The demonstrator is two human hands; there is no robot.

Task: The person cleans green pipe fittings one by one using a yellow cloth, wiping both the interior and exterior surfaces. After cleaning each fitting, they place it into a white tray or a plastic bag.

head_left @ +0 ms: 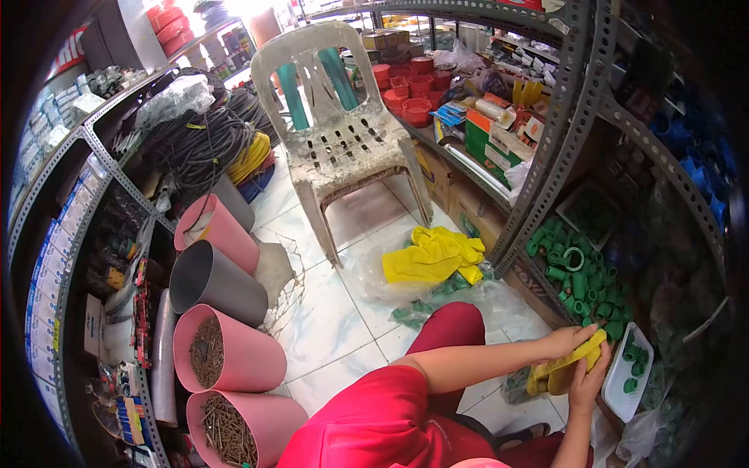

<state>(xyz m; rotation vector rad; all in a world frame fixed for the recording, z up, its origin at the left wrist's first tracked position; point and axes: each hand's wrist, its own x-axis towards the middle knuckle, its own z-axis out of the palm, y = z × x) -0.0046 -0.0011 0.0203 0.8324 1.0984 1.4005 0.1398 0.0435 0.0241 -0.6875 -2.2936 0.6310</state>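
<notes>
A yellow cloth (565,370) hangs between my two hands at the lower right. My left hand (573,342) has its fingers closed on the cloth's upper edge. Lower down, my right hand (588,377) grips the same cloth from its side. Beside them lies a white tray (616,380) with several green pipe fittings in it. More green fittings (579,285) are heaped on the shelf just above the hands. Another yellow cloth (433,256) rests on clear plastic on the tiled floor.
A dirty plastic chair (343,144) stands ahead. Pink bins (257,352) with nails or screws and a dark grey bin (226,285) line the left. Metal shelves (538,168) rise on both sides. Plastic bags (515,308) lie near my knee.
</notes>
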